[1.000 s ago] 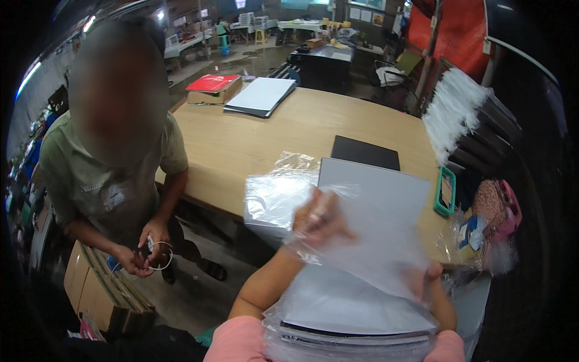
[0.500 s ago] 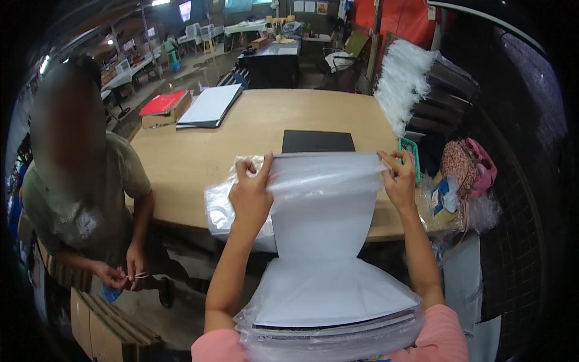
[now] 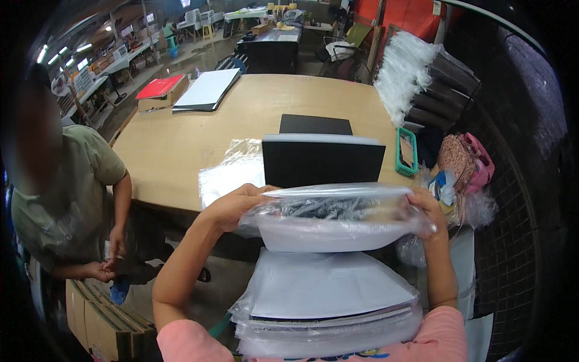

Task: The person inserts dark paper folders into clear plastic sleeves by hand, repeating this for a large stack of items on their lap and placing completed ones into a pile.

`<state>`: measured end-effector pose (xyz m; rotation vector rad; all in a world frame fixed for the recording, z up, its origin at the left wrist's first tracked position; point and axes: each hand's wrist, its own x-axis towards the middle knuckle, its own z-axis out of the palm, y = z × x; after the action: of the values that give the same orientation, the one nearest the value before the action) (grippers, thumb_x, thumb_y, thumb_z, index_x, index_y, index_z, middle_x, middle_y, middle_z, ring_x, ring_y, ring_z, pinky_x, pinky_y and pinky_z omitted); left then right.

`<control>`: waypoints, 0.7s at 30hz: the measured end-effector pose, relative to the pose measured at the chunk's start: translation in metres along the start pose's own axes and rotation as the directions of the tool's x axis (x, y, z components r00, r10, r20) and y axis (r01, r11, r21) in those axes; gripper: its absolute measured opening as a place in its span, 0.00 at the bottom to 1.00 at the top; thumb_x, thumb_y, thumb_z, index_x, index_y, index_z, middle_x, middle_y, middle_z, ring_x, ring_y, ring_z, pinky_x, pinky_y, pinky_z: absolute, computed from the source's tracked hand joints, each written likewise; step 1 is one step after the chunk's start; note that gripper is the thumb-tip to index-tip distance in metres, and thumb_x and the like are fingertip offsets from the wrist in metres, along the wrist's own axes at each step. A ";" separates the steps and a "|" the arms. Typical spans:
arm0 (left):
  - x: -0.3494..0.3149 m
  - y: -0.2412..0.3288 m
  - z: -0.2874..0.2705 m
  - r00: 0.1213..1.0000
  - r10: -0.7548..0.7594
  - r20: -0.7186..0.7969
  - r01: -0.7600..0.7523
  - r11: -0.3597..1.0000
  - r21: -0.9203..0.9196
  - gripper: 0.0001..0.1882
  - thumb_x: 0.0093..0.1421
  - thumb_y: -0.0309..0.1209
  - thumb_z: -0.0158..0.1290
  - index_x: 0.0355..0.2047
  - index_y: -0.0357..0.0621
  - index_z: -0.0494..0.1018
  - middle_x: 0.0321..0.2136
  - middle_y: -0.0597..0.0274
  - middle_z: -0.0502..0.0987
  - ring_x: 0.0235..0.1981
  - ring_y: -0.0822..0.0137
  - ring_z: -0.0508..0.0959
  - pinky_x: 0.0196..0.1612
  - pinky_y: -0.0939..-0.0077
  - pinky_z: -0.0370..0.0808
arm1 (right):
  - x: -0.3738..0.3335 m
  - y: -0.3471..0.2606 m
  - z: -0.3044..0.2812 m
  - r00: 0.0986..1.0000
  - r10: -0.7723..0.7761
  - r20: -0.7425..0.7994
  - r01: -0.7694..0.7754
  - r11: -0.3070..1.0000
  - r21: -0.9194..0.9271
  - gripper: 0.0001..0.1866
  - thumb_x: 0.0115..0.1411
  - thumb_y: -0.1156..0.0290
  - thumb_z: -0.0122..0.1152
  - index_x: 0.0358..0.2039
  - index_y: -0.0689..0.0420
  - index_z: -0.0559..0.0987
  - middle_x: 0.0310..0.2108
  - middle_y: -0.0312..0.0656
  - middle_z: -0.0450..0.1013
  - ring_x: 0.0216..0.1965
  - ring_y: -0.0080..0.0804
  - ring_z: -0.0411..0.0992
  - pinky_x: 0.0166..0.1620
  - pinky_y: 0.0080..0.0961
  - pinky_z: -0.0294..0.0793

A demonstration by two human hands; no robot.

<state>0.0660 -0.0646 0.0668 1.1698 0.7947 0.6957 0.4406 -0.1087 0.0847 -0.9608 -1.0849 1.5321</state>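
Observation:
My left hand (image 3: 236,206) and my right hand (image 3: 429,210) are closed on opposite sides of a clear plastic bag (image 3: 338,235), spreading its mouth wide. White sheet shows through the film. Just beyond the bag, a black board (image 3: 323,161) with a pale upper edge stands tilted up; whether its lower edge enters the bag I cannot tell. Closer to me, a stack of white sheets (image 3: 329,286) lies in clear plastic against my body. On the table, another flat black board (image 3: 315,124) lies behind the upright one, and more clear plastic bags (image 3: 231,180) lie left of it.
The wooden table (image 3: 181,142) holds a red folder (image 3: 160,87) on a box, a white-topped stack (image 3: 208,88) and a green basket (image 3: 406,152). A person (image 3: 72,187) stands at left beside flattened cardboard (image 3: 105,317). Bags and bundled plastic (image 3: 404,75) crowd the right side.
Both hands have come down toward me and spread apart, opening the plastic bag. A black board now stands upright behind it. The person at left has shifted further left.

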 end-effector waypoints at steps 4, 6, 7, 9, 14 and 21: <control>0.000 -0.053 -0.023 0.970 -0.236 0.052 0.241 0.947 -0.213 0.02 0.52 0.25 0.51 0.27 0.44 0.73 0.17 0.71 0.70 0.16 0.82 0.65 0.18 0.89 0.59 | -0.001 0.058 -0.016 0.993 0.113 -0.045 -0.095 0.951 0.294 0.13 0.52 0.67 0.57 0.33 0.63 0.76 0.32 0.44 0.73 0.35 0.32 0.71 0.41 0.28 0.69; -0.005 -0.086 -0.032 0.955 -0.275 0.115 0.298 0.891 -0.343 0.02 0.53 0.25 0.50 0.27 0.44 0.72 0.17 0.71 0.69 0.14 0.83 0.63 0.15 0.90 0.56 | -0.017 0.078 -0.016 0.995 0.055 -0.079 -0.027 0.947 0.319 0.13 0.52 0.65 0.57 0.33 0.62 0.76 0.36 0.45 0.72 0.39 0.32 0.70 0.44 0.27 0.68; -0.007 -0.099 -0.031 0.946 -0.300 0.122 0.324 0.868 -0.376 0.02 0.53 0.25 0.50 0.27 0.44 0.72 0.17 0.71 0.69 0.13 0.83 0.62 0.15 0.90 0.55 | -0.026 0.089 -0.027 1.000 0.018 -0.016 -0.013 0.948 0.317 0.14 0.53 0.64 0.57 0.34 0.62 0.76 0.37 0.45 0.72 0.41 0.32 0.69 0.45 0.26 0.67; -0.009 -0.128 -0.032 0.927 -0.355 0.124 0.372 0.820 -0.434 0.01 0.54 0.25 0.49 0.27 0.44 0.71 0.17 0.71 0.68 0.13 0.83 0.60 0.15 0.90 0.54 | -0.037 0.111 -0.047 0.995 -0.024 0.094 -0.005 0.955 0.295 0.14 0.53 0.64 0.56 0.34 0.62 0.76 0.38 0.45 0.71 0.42 0.31 0.68 0.46 0.25 0.66; 0.010 -0.217 -0.057 0.855 -0.516 0.059 0.482 0.746 -0.460 0.04 0.58 0.27 0.47 0.25 0.46 0.68 0.17 0.74 0.65 0.13 0.83 0.57 0.16 0.88 0.55 | -0.027 0.183 -0.087 0.989 0.142 0.038 -0.143 0.989 0.031 0.13 0.53 0.65 0.57 0.33 0.61 0.75 0.36 0.44 0.72 0.40 0.29 0.69 0.44 0.25 0.67; 0.026 -0.310 -0.093 0.924 -0.340 -0.176 0.364 0.923 0.124 0.20 0.54 0.47 0.50 0.34 0.42 0.75 0.29 0.62 0.77 0.27 0.67 0.75 0.30 0.74 0.71 | 0.005 0.264 -0.107 0.946 0.237 -0.221 -0.296 0.909 -0.293 0.10 0.53 0.67 0.57 0.32 0.61 0.75 0.34 0.42 0.72 0.37 0.27 0.69 0.41 0.23 0.68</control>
<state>0.0230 -0.0729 -0.2546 1.0808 1.1728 0.4294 0.4696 -0.1143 -0.1988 -1.5004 -1.1277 1.4709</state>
